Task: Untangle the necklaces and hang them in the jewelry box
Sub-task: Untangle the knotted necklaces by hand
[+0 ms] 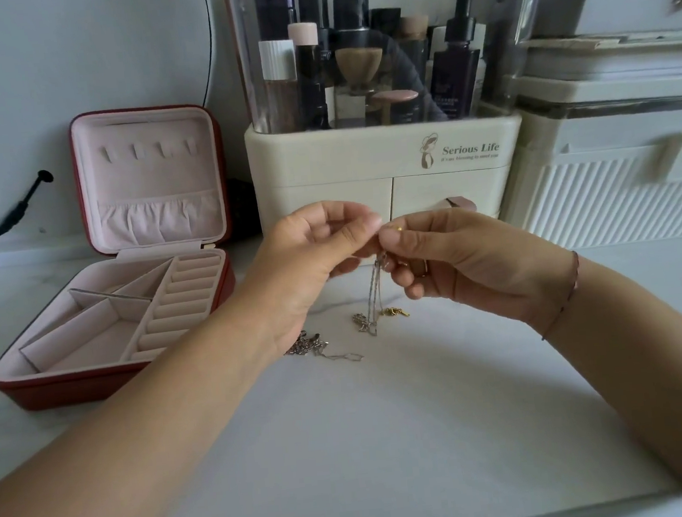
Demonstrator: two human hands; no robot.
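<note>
Centrally, above the table, the left hand (318, 256) and the right hand (460, 259) were held close together, fingertips almost touching. A thin bunch of chains (376, 284) was pinched at its top between the thumb and forefinger of the left hand. The same bunch was pinched just beside that by the thumb and forefinger of the right hand, and the other fingers of both hands were curled inward. A gold ring (399, 229) was worn on a right finger and a thin cord bracelet (574, 282) on the right wrist. From the pinch the chains were hung straight down to the table (390, 441), where a silver tangle (363, 323) and a small gold pendant (396, 312) were rested on the white surface. A second silver chain (323, 349) was laid loose on the table just beside the left wrist and partly hidden by it. Further left, the jewelry box (52, 388) was stood open, red outside and pink inside. Its lid (157, 180) was propped upright, and a row of small hooks (150, 151) was seen in it above a gathered pocket. Behind the hands a cream organiser (322, 168) filled with bottles was set against the wall, and a ribbed white box (617, 206) was placed to its right
</note>
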